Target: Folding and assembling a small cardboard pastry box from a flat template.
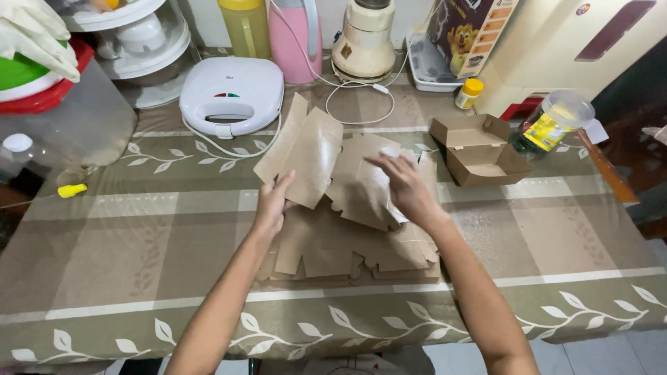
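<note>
A flat brown cardboard box blank [309, 149] is lifted off the table, and both my hands are on it. My left hand [274, 201] grips its lower left edge. My right hand [403, 187] presses on its right panel, fingers spread over the card. Beneath lies a stack of several more flat brown blanks [347, 253] on the table. A folded brown box [476, 149] with its lid open stands to the right of the stack.
At the back stand a white sandwich maker [233, 94], a pink jug [292, 35], a cream blender base [365, 38] with a white cord, a small yellow-capped bottle [469, 94] and a clear jar [552, 121]. The table wears a leaf-patterned cloth [125, 236].
</note>
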